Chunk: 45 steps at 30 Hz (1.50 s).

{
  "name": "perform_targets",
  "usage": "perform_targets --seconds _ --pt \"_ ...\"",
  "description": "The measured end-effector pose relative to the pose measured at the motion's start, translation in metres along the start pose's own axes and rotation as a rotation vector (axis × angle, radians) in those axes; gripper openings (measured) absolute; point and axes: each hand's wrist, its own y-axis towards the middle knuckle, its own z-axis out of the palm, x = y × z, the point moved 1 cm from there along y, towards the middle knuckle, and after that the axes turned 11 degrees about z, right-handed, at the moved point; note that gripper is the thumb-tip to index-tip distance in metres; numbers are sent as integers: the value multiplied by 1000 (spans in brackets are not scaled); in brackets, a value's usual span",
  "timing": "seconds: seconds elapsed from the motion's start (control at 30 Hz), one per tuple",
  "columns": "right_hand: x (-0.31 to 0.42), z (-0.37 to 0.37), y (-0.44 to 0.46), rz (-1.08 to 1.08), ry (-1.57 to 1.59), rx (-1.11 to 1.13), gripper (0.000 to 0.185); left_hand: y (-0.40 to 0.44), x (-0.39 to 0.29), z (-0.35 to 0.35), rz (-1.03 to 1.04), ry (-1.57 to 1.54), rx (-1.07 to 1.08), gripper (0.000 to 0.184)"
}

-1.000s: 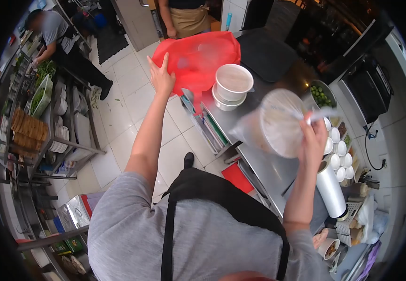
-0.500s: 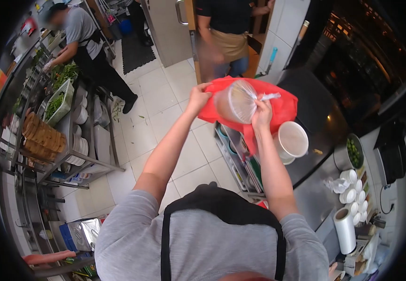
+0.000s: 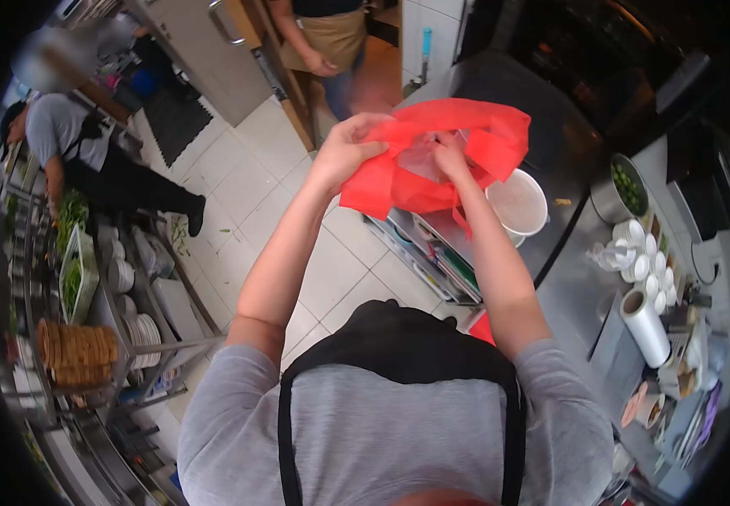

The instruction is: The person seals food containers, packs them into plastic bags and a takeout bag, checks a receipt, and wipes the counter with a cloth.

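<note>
"Right, your left hand (image 3: 351,149) is closed on the left edge of the bright red fabric bag (image 3: 369,192). And the other?"

"Your right hand (image 3: 448,156) reaches into its open mouth, fingers curled at the clear plastic bag (image 3: 418,160) inside; whether they grip it, we can't tell."

"Where have you got the red bag?"

"Ahead of you, at the left side of the dark metal worktop (image 3: 569,291). The round white tub (image 3: 520,201) is just right of it, beside your right forearm."

"Farther right?"

"You have the round metal pot of green fruit (image 3: 629,187), with the small white cups (image 3: 640,260) on its near side."
</note>
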Motion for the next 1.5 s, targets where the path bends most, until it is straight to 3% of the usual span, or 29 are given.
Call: perform_targets --seconds 0.03,0.1,0.23,0.27,0.33,0.37,0.4,0.43,0.47,0.5,0.6,0.67,0.7,0.77,0.83,0.9,0.97,1.0,1.03,1.1,1.13,1.17,1.2,1.23,1.27,1.3,1.33,1.37,1.5 --pt "4 0 -6 15 -4 -22 18 1 -1 5 14 -18 14 34" --pt "21 1 -19 -276 -294 -91 6 4 -4 13 15 -40 59 35" --pt "80 -23 -38 20 -200 32 12 8 -2 23 43 -62 145 36" --pt "90 -27 -39 111 -410 126 18 8 -3 26 45 -69 157 36" --pt "83 -24 -39 137 -684 74 26 9 -2 31 56 -23 158 37" --pt "67 -18 -33 68 -758 -75 28 12 0 36 73 31 135 37" --pt "51 -13 -27 -81 -1138 -114 26 13 -2 41 61 37 135 38" --pt "49 -16 -29 -175 -1175 -107 25 13 -3 45 50 43 141 38" --pt "43 -15 -25 -135 -1207 -64 25 14 -2 49 55 54 148 38" --pt "45 -16 -25 -119 -1197 -74 24 14 -1 52 62 67 150 38" --pt "84 -51 -59 -57 -710 49 28 17 2 56 73 138 171 39" --pt "103 -83 -93 -101 -763 104 33 17 3 61 108 193 163 39" --pt "120 -109 -115 -60 -777 61 33 15 1 63 119 205 152 38" --pt "149 -167 -178 0 -441 285 43 13 3 59 174 338 170 37" --pt "144 -224 -233 -16 -305 227 44 5 2 61 209 402 141 37" --pt "138 -290 -294 235 -102 114 41 3 7 51 259 488 191 35" --pt "106 -354 -360 313 20 -251 36 -2 2 49 217 671 52 34" --pt "94 -386 -399 325 -91 -478 34 -4 1 50 299 687 -2 35" --pt "79 -422 -435 527 -339 -670 32 -8 -5 55 374 844 -106 38" --pt "38 -487 -521 589 -430 -1004 30 -21 -23 76 494 1109 -259 38" --pt "12 -521 -568 645 -358 -1118 32 -29 -26 93 492 1115 -290 38" --pt "7 -546 -605 660 74 -1208 37 -37 -31 113 547 1048 -300 37" --pt "-14 -573 -646 492 394 -1329 40 -49 -38 130 598 991 -332 36" --pt "-80 -614 -715 211 588 -1271 41 -61 -42 156 576 1007 -371 36" --pt "-83 -638 -747 108 1057 -438 45 -68 -40 171 635 1003 -338 37" --pt "-109 -658 -783 232 1043 -980 50 -78 -40 199 650 901 -342 34" --pt "-135 -676 -821 435 931 -1507 54 -88 -48 231 642 1075 -372 30" --pt "-171 -706 -853 288 832 -1713 48 -96 -52 258 639 1066 -394 27" --pt "-215 -751 -915 334 534 -1613 45 -109 -60 320 729 1123 -364 29"
